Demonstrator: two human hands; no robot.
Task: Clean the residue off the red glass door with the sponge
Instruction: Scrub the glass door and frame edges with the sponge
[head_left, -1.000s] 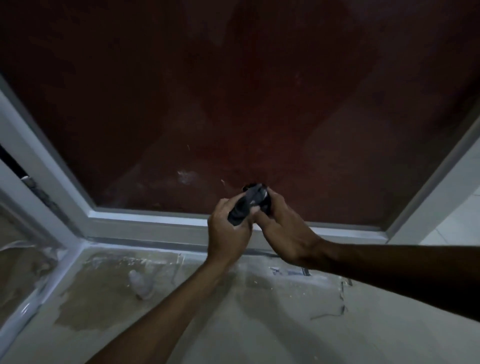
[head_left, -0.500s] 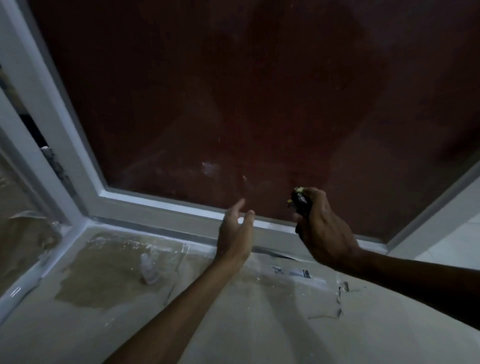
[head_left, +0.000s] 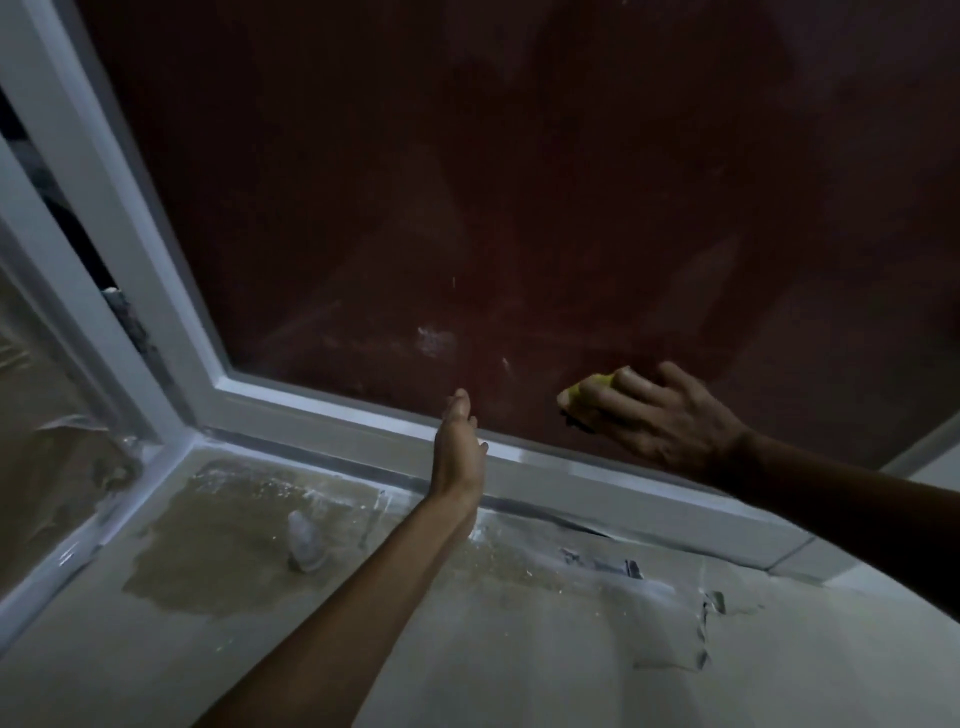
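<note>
Dim room, pale dusty floor (head_left: 519, 649) (brown damp stain (head_left: 208, 561)), white frame (head_left: 332, 415), clear side pane (head_left: 47, 415)

Two bare forearms are in view, both uncovered from the frame edge to the wrist; no sleeve shows on either. The left hand (head_left: 458, 447) is bare: no glove, ring or wristband visible. It is seen edge-on, slim in outline. The right hand (head_left: 660, 421) is likewise bare, with no glove, watch or ring visible; knuckles and tendons stand out on its back. Lighting is dim, and finer detail such as nails cannot be made out.
</note>
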